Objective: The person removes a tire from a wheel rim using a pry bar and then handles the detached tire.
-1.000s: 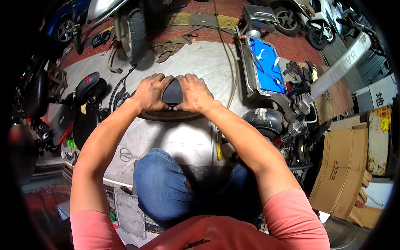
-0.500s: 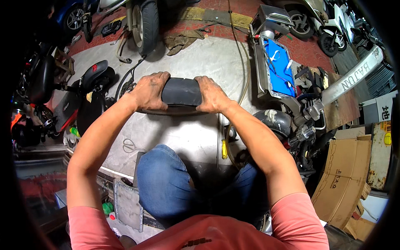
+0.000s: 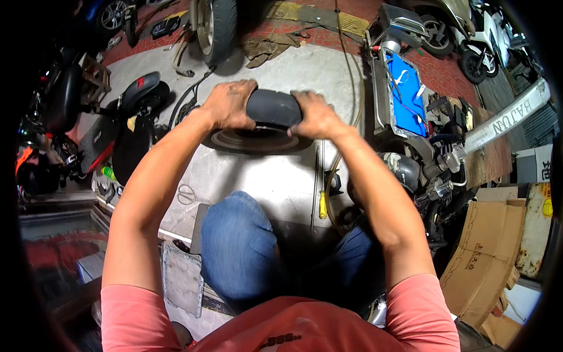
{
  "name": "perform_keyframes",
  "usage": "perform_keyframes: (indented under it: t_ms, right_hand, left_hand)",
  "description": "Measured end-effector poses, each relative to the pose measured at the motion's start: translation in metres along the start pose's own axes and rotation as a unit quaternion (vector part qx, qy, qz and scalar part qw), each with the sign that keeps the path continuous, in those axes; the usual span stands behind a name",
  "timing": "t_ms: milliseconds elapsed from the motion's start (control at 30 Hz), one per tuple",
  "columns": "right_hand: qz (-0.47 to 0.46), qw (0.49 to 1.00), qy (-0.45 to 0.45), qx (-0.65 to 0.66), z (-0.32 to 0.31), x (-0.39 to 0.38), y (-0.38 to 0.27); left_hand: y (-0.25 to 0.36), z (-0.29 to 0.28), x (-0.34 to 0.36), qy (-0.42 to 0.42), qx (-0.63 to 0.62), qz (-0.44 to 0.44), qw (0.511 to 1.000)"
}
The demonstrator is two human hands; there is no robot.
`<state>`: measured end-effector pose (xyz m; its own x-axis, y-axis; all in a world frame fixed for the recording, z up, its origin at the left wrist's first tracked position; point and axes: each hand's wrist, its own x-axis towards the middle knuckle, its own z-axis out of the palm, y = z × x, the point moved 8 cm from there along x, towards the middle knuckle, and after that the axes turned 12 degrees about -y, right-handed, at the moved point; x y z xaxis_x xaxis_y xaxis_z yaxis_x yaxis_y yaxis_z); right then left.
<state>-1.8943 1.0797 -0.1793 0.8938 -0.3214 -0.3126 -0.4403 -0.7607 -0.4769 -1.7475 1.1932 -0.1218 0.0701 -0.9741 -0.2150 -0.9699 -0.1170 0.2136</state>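
A black tyre (image 3: 274, 110) stands in front of my knees, its tread toward me and part of its pale rim (image 3: 252, 141) showing below. My left hand (image 3: 230, 105) grips the left side of the tread, thumb on the near face and fingers over the far edge. On the opposite side my right hand (image 3: 316, 114) clasps it the same way. The far side of the tyre is hidden. Between the tyre and my right knee lies a screwdriver with a yellow handle (image 3: 322, 205). Scissors (image 3: 186, 194) rest on the pale floor at the left.
An opened scooter deck with a blue battery (image 3: 406, 94) stands at the right, beside a flattened cardboard box (image 3: 484, 255). A scooter with a black seat (image 3: 132, 146) is at the left. Beyond the tyre are a larger wheel (image 3: 218, 35), a brown rag (image 3: 270, 48) and a long hose (image 3: 356, 70).
Both hands have tilted the tyre away from me, so more of its rim shows below the tread. In the picture everything has shifted slightly right.
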Motion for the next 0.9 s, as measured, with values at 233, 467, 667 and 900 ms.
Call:
perform_keyframes:
  t_ms: [233, 467, 667, 900]
  right_hand:
    - [-0.275, 0.924, 0.141, 0.227, -0.225, -0.204, -0.121]
    - [-0.438, 0.888, 0.115, 0.081, -0.227, -0.301, -0.147]
    - [-0.436, 0.890, 0.121, 0.058, -0.217, -0.302, -0.143]
    - [-0.437, 0.889, 0.121, 0.062, -0.211, -0.295, -0.143]
  left_hand:
    - [-0.009, -0.008, 0.023, -0.013, -0.012, -0.034, 0.999]
    - [-0.012, 0.000, 0.030, -0.018, 0.017, -0.051, 0.998]
    - [-0.024, 0.004, 0.031, 0.004, 0.010, -0.048, 0.999]
    - [-0.033, 0.006, 0.028, 0.048, 0.020, -0.019, 0.998]
